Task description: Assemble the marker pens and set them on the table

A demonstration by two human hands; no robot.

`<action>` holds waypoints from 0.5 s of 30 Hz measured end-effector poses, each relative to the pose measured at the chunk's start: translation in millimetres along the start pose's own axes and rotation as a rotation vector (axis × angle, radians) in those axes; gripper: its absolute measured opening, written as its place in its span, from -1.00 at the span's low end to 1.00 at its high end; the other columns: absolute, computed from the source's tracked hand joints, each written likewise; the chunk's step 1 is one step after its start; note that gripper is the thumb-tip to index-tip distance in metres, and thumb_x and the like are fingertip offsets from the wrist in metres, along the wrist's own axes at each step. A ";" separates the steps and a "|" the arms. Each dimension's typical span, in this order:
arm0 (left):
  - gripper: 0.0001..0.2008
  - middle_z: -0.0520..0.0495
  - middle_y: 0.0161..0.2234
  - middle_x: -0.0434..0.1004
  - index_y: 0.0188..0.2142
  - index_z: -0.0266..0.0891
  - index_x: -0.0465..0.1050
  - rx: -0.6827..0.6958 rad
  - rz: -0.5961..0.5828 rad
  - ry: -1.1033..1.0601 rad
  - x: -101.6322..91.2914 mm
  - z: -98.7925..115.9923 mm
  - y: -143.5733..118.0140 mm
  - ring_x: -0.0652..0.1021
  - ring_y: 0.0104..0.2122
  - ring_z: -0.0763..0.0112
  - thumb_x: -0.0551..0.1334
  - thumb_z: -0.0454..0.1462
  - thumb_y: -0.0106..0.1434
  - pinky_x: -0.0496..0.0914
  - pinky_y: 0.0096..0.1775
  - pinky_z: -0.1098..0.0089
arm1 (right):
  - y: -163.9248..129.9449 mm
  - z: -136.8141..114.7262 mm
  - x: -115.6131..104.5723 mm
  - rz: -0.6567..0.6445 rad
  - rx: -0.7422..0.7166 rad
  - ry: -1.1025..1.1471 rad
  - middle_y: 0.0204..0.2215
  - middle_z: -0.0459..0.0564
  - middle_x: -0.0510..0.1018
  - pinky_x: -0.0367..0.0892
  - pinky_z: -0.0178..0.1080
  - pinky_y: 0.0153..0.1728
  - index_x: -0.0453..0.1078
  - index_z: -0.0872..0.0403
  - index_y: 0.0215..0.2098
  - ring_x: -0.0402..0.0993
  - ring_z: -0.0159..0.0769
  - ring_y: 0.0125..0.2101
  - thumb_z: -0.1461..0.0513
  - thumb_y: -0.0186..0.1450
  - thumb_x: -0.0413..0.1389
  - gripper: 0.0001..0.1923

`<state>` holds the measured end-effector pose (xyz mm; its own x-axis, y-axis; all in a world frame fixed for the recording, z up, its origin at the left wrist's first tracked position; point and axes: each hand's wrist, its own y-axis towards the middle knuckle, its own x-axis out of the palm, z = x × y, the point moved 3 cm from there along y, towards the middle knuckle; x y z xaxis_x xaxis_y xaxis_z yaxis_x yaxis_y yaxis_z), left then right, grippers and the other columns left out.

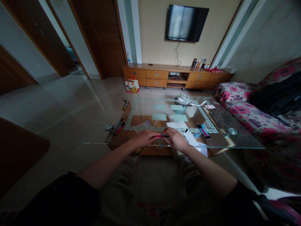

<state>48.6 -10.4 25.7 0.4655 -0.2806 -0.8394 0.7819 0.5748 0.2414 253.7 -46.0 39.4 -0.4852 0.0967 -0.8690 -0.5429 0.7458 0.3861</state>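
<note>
Glass-topped table (235, 138), low, seen from above at its near edge; patterned border printed on the glass.

Left hand (146, 138) and right hand (176, 139) meeting at the middle of the near edge, resting on the glass. Red pen (161, 136) held level between them, lying parallel to the near edge. Left hand fingers curled, pinching the pen's left end. Right hand fingers curled over the pen's right end, closed on it. Cap on or off: cannot tell, too small and dim.

White paper sheet (180, 126) just behind the right hand, partly under it and running toward the near right edge. Small dark marker (185, 130) lying on that sheet, just beyond the right hand's knuckles.

Bunch of pens, left group (118, 126), near the left edge, tilted, well apart from the hands. Bunch of pens, right group (203, 131), right of the paper, near the right hand but not touching it.

Four pale green cards (159, 117) in a loose block at mid-table, behind the paper. Bowl with crumpled wrappers (181, 103) toward the far edge. Small red-and-white card (210, 107) near the far right corner. Round metal fittings under the glass (230, 131) at right and at the left edge.

Beyond the table: wooden cabinet (176, 77) along the far wall, television (185, 22) mounted above it, paper bag (132, 84) on the floor by the cabinet's left end. Floral sofa (258, 110) along the table's right side.
</note>
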 end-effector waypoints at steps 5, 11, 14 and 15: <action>-0.70 -0.04 0.01 0.58 0.07 -0.11 0.46 -0.002 -0.015 0.010 0.9 -1.1 0.7 0.57 -0.04 0.32 0.10 -0.19 0.43 0.37 0.02 0.37 | 0.3 -0.4 1.8 -0.009 -0.021 -0.023 -0.10 0.09 0.47 0.38 -0.11 -0.02 0.41 0.03 -0.07 0.44 -0.16 -0.07 0.18 0.43 0.01 -0.81; -0.70 -0.04 -0.01 0.59 0.09 -0.11 0.45 -0.013 -0.012 -0.008 0.7 -0.9 0.2 0.57 -0.05 0.33 0.09 -0.20 0.43 0.37 -0.01 0.38 | -0.1 3.0 4.0 0.015 -0.004 0.006 -0.12 0.07 0.47 0.39 -0.12 -0.06 0.37 0.03 -0.07 0.45 -0.16 -0.10 0.23 0.37 0.10 -0.84; -0.69 -0.04 -0.02 0.59 0.09 -0.09 0.45 -0.025 -0.012 -0.003 0.4 0.3 -0.1 0.58 -0.07 0.32 0.10 -0.19 0.43 0.38 -0.03 0.38 | -0.3 3.5 3.8 0.027 0.002 0.007 -0.13 0.07 0.47 0.38 -0.13 -0.07 0.36 0.02 -0.09 0.45 -0.18 -0.11 0.25 0.37 0.10 -0.85; -0.69 -0.04 -0.03 0.60 0.09 -0.09 0.45 -0.028 -0.012 -0.003 0.4 0.6 -0.2 0.58 -0.08 0.32 0.10 -0.19 0.43 0.38 -0.04 0.38 | -0.2 3.6 3.9 0.027 0.000 0.008 -0.13 0.06 0.47 0.38 -0.14 -0.07 0.35 0.02 -0.09 0.45 -0.18 -0.11 0.25 0.37 0.10 -0.85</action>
<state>48.9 -11.1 25.6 0.4574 -0.2895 -0.8408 0.7753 0.5929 0.2176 254.4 -43.4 34.9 -0.5050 0.1120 -0.8558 -0.5295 0.7428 0.4097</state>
